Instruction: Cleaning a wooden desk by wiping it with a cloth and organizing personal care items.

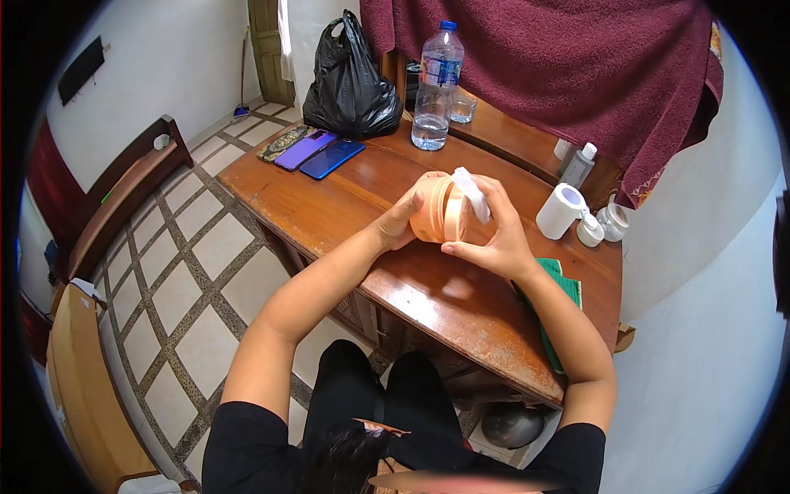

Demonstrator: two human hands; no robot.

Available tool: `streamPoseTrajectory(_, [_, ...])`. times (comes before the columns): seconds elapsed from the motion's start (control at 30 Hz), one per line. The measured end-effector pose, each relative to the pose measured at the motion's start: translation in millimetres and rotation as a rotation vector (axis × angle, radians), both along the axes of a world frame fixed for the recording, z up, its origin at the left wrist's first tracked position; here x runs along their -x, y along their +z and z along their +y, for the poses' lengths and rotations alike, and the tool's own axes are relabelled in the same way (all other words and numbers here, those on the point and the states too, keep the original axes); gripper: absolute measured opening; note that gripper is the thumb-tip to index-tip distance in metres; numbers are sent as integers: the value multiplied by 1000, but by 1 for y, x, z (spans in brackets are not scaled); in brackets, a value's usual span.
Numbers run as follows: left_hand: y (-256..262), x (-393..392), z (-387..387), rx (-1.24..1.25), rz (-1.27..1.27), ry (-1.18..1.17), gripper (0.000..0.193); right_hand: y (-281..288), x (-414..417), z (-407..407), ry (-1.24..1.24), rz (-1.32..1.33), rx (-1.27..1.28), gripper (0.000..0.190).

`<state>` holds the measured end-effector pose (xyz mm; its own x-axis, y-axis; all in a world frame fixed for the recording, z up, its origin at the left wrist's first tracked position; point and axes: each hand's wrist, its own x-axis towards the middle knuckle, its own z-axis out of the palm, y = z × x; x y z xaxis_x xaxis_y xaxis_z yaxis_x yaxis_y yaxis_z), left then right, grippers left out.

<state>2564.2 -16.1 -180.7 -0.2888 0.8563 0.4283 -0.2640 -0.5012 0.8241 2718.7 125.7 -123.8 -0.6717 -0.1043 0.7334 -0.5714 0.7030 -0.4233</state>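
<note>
Above the wooden table, my left hand (400,221) grips a peach-orange plastic jar (424,213) that lies tilted on its side, its mouth towards the right. My right hand (503,241) holds the jar's matching round lid (455,217), thumb at the lower edge. A gap shows between lid and jar at the upper side, while their lower edges look close together; whether they touch, I cannot tell. A crumpled white tissue (474,196) sits between my right fingers and the lid. The inside of the jar is hidden.
On the wooden table (345,216) stand a water bottle (435,92), a black plastic bag (352,86), two phones (332,159), a white tissue roll (558,213) and small bottles (579,165). A green cloth (558,284) lies by my right forearm. A maroon towel (555,68) hangs behind.
</note>
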Motion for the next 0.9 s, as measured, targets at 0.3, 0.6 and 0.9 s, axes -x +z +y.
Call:
streamPoseTrajectory(0.3, [1,1,-2,135,121,-1,116,-6,0,2,-41,-110,-41,98])
streamPoseTrajectory(0.6, [7,-11,-4,216,146,-23,127,-15,-2,4,-75,-134,-47,99])
streamPoseTrajectory(0.9, [4,-9,-2,159,-52,-76,73,-16,7,5,-85,-61,70,58])
